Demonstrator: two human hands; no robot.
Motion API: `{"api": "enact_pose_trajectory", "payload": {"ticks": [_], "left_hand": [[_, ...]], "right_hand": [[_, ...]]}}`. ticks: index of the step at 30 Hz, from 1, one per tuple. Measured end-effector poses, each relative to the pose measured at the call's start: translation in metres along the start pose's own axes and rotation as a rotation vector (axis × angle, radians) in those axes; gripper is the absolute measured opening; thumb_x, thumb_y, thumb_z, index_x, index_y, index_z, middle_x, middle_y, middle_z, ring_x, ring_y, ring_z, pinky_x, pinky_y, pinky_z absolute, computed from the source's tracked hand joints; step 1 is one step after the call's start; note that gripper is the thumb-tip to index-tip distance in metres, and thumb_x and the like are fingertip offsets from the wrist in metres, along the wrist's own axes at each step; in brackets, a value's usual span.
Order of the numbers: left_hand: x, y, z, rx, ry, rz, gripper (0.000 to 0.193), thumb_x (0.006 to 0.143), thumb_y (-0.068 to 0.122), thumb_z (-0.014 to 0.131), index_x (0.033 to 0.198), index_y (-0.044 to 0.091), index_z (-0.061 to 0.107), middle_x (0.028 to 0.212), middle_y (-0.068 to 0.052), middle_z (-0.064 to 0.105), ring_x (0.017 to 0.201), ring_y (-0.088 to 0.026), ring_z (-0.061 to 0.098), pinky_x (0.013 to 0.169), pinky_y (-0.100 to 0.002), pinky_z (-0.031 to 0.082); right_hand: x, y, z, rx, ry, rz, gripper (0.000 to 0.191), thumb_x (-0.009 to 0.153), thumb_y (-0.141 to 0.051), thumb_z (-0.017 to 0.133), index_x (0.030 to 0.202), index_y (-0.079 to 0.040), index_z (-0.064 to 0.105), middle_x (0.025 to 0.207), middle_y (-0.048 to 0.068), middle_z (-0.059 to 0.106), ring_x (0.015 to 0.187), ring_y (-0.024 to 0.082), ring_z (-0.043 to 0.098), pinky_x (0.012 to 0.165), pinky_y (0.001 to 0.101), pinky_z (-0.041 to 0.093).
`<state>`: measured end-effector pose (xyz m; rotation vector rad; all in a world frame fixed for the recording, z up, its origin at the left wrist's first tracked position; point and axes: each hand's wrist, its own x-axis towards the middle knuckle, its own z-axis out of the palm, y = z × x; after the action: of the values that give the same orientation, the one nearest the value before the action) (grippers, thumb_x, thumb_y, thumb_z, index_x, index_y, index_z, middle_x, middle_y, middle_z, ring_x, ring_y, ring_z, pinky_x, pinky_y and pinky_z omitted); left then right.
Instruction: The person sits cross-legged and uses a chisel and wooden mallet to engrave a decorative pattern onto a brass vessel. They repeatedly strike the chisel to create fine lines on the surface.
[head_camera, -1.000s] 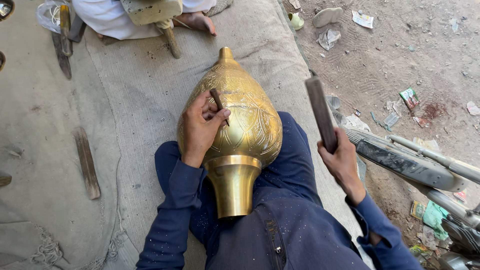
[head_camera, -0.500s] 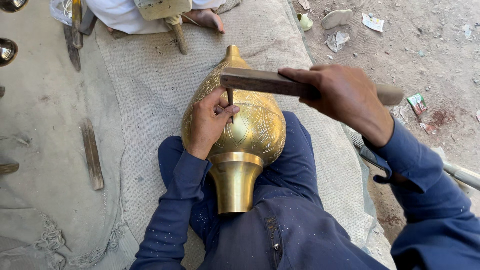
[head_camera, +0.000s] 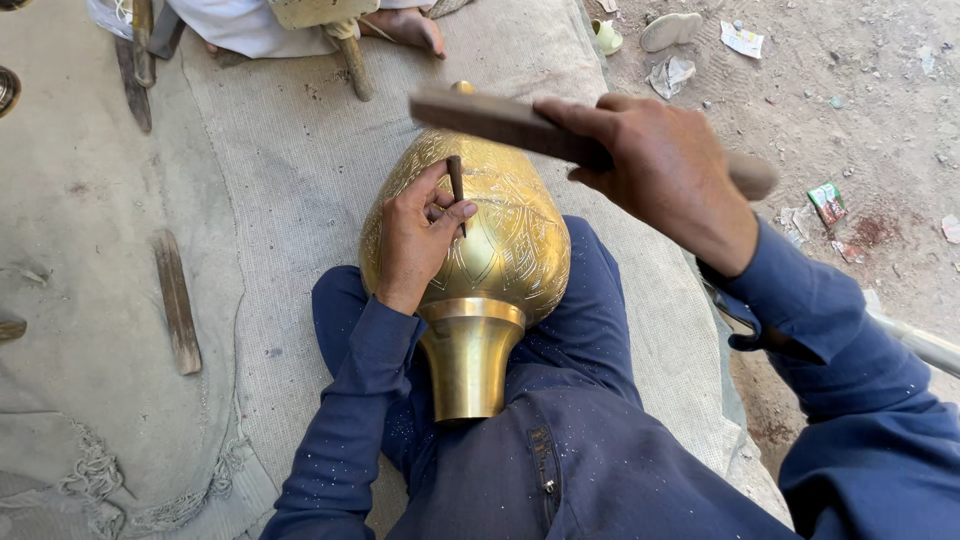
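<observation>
The left hand (head_camera: 418, 240) rests on the brass vessel (head_camera: 490, 240), fingers pinching a chisel (head_camera: 456, 190) upright; the right hand (head_camera: 665, 170), raised, grips a hammer (head_camera: 500, 120).

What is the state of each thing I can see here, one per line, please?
Brass vessel: lying across the lap, engraved.
Chisel: upright, tip on the vessel.
Left hand: closed on the chisel.
Wooden striker: raised above the chisel.
Right hand: closed on the striker.
Wooden strip: lying flat on the cloth.

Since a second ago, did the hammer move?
Yes. The hammer in the right hand swung left from beside the knee and is now above the punch on the brass vase.
</observation>
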<state>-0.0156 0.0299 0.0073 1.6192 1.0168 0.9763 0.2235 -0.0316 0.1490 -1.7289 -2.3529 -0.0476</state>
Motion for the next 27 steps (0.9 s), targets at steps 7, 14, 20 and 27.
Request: {"api": "enact_pose_trajectory", "payload": {"ticks": [7, 14, 20, 27], "left_hand": [[-0.002, 0.000, 0.001, 0.066, 0.025, 0.057, 0.052, 0.088, 0.005, 0.079, 0.137, 0.005, 0.062, 0.078, -0.004, 0.075, 0.063, -0.008, 0.070, 0.057, -0.025, 0.057], [-0.011, -0.006, 0.004, -0.054, 0.077, 0.138, 0.053, 0.091, 0.005, 0.078, 0.141, 0.003, 0.059, 0.080, -0.005, 0.073, 0.068, -0.009, 0.069, 0.060, -0.025, 0.057], [-0.012, -0.008, 0.006, 0.000, 0.074, 0.094, 0.051, 0.090, 0.008, 0.080, 0.138, 0.004, 0.062, 0.080, -0.005, 0.074, 0.065, -0.008, 0.071, 0.057, -0.025, 0.058], [-0.011, -0.012, 0.007, -0.016, 0.082, 0.074, 0.051, 0.091, 0.010, 0.079, 0.139, 0.005, 0.061, 0.081, -0.005, 0.074, 0.064, -0.008, 0.070, 0.056, -0.024, 0.058]], "right_hand": [[0.003, -0.006, 0.000, 0.027, 0.068, -0.021, 0.076, 0.080, -0.019, 0.088, 0.150, -0.021, 0.057, 0.097, 0.015, 0.071, 0.081, 0.034, 0.070, 0.068, 0.0455, 0.055], [0.002, -0.007, -0.006, 0.114, 0.142, -0.144, 0.078, 0.083, -0.018, 0.085, 0.155, -0.015, 0.054, 0.106, 0.015, 0.070, 0.088, 0.034, 0.069, 0.074, 0.0446, 0.054], [0.002, -0.010, -0.004, 0.116, 0.169, -0.090, 0.078, 0.085, -0.021, 0.087, 0.156, -0.018, 0.053, 0.100, 0.014, 0.068, 0.084, 0.032, 0.067, 0.072, 0.0441, 0.054], [0.004, -0.004, -0.007, -0.033, 0.017, -0.086, 0.072, 0.080, -0.023, 0.088, 0.147, -0.026, 0.060, 0.092, 0.010, 0.070, 0.070, 0.029, 0.068, 0.060, 0.0425, 0.054]]}}
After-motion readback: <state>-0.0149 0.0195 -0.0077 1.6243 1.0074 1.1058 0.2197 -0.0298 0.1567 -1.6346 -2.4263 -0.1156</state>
